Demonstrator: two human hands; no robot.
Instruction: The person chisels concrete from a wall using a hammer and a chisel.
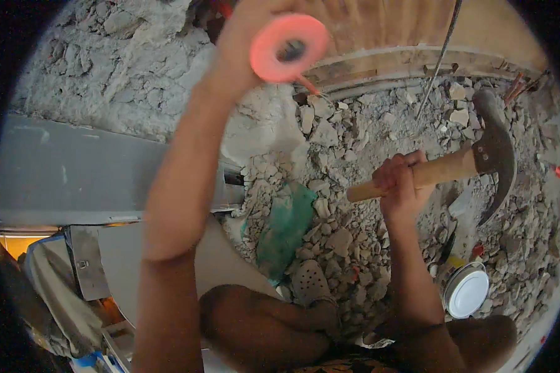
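My left hand [236,53] is raised at the upper middle, beside the rough broken wall [124,68]. It is closed on a chisel with a round coral-red hand guard [317,40]; the dark striking end [290,51] shows in the guard's centre. The guard covers part of my fingers, and the chisel's tip is hidden. My right hand [407,186] is wrapped round the pale wooden handle of a hammer [494,146], near the handle's lower end. The hammer's curved, dark metal head points up and down at the right, above the rubble and apart from the chisel.
Broken rubble [339,242] covers the floor, with a green sack [286,230] among it. A lidded bucket [468,292] stands lower right. One thin metal rod [440,59] slants down from above. A grey beam-like slab [81,171] juts in from the left, and wooden boards [392,25] line the back.
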